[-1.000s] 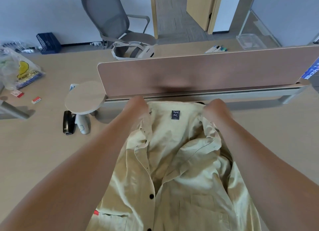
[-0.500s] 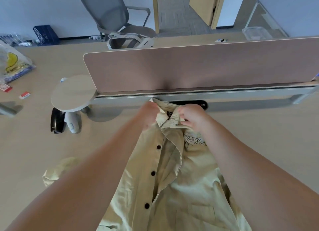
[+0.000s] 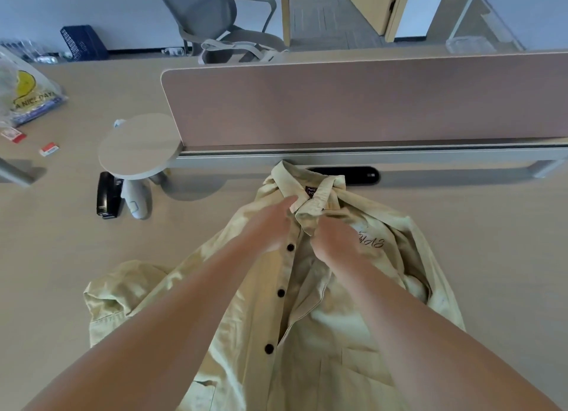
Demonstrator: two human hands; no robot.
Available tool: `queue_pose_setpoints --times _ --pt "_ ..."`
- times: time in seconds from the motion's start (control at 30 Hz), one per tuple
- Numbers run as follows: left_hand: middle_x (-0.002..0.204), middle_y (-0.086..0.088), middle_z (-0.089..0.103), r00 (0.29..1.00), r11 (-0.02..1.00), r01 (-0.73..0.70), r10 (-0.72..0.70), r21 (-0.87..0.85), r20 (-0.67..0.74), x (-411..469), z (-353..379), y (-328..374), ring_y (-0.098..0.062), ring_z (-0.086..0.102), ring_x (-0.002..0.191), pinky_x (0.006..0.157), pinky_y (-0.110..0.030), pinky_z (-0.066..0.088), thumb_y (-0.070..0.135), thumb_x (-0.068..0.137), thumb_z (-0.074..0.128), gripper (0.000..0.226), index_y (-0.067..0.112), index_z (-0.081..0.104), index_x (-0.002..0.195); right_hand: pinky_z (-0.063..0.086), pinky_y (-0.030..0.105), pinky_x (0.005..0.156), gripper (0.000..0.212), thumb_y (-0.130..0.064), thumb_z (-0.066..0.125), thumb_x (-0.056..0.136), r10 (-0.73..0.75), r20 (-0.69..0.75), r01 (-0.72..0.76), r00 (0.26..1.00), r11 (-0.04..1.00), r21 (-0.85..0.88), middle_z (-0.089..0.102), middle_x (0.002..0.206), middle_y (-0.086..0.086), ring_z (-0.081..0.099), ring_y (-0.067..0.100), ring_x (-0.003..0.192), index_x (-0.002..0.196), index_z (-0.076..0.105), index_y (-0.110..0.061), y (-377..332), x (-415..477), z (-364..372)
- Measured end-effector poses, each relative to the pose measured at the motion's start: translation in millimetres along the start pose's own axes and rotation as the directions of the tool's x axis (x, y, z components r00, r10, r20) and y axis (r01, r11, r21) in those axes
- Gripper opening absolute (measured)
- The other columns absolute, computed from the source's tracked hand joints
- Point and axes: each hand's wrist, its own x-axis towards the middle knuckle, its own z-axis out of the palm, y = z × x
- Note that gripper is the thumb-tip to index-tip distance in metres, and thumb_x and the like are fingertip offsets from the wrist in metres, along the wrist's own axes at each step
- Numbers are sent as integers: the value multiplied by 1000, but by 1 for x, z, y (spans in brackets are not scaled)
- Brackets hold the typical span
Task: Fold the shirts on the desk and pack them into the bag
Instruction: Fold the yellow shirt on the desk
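**Squaring the collar before the first fold**

The pale yellow shirt [image 3: 322, 318] lies front-up on the desk [image 3: 491, 241]. Its collar [image 3: 310, 180] points at the far edge, just short of the divider panel [image 3: 368, 103], and its hem runs out of view at the near edge. The right hand [image 3: 335, 241] is curled tight on the front cloth just under the collar. The left hand [image 3: 270, 226] reaches with nearly straight fingers to the collar's tip. Its thumb is hidden, so whether it pinches the cloth cannot be told.

The step in hand looks like closing and lining up the 2 fronts. To do it well, the strip with the 3 black buttons [image 3: 290, 247] should lie straight over the other front, with the collar tips matched. The cloth should then be smoothed outward from the middle. The sleeve [image 3: 116, 300] on the person's left is bunched, and the right side is rumpled in a heap [image 3: 412, 281]. Both want flattening first, or the fold will lock in creases. Light pulls suit such soft cloth.

The desk is pale wood. Toward its left edge stands a small round shelf [image 3: 138, 143] with a black stapler [image 3: 106, 195] beside it, and a printed plastic bag [image 3: 24, 94] sits near the far-left corner. A black cable slot [image 3: 347, 175] lies just behind the collar. Beyond the divider are a beige strap bag [image 3: 233, 49], judged the one for packing, a grey office chair [image 3: 209, 14] and an open door [image 3: 375, 4].
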Motion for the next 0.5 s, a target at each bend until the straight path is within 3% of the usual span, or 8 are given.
queue_pose_setpoints --times 0.1,0.13,0.2,0.23,0.3,0.4,0.43,0.5 --pt "126 -10 60 997 999 -47 45 -25 -69 34 -4 -1 -28 61 110 85 -34 49 9 102 41 56 23 31 155 48 33 57 11 -13 50 97 19 -39 -12 999 985 170 62 77 4 64 25 72 89 58 -10 -6 22 1" --pt "122 -8 61 995 998 -56 53 -32 -83 47 -5 -2 -30 61 110 87 -34 49 8 101 42 56 24 33 154 49 33 57 16 -13 50 97 19 -28 -8 999 934 356 64 75 6 65 27 71 83 58 -10 -8 28 -3" --pt "115 -9 68 994 997 -61 56 -46 -99 69 -4 -4 -33 62 106 91 -41 51 7 98 44 59 29 38 152 56 33 59 19 -11 51 99 -36 111 -54 993 703 709 70 79 10 69 25 70 84 63 -9 -11 36 -11" --pt "107 -9 70 995 997 -53 47 -64 -92 77 -3 -5 -33 63 102 89 -45 53 4 95 44 62 32 40 150 58 32 61 21 -15 51 101 -95 209 -101 973 642 760 73 84 11 71 23 70 88 65 -6 -10 36 -13" --pt "82 1 65 998 998 -33 31 -50 -46 88 -2 -9 -29 64 90 85 -46 55 -4 92 43 68 33 43 149 59 31 64 35 -31 50 103 -152 181 2 972 770 638 75 82 6 71 20 68 87 67 -6 -3 41 -14" --pt "91 -3 68 999 999 -32 32 2 -4 100 -5 -15 -26 66 88 84 -47 56 -10 85 56 82 36 37 151 49 32 65 20 -31 50 102 -102 -289 200 952 920 336 69 82 -6 64 20 71 99 65 -18 11 59 -18" --pt "101 -6 69 999 998 -47 47 29 7 105 -5 -17 -27 67 89 82 -48 57 -12 79 63 92 38 35 151 44 31 62 19 -26 50 101 -113 -342 225 933 924 310 67 90 -8 61 19 74 117 62 -25 15 65 -19" --pt "100 -2 70 998 993 -59 58 98 11 114 -6 -21 -27 68 86 76 -48 58 -14 70 65 99 42 38 147 42 30 58 50 -16 46 100 -165 -253 223 953 950 218 68 105 -3 63 21 79 144 44 -40 15 78 -21"
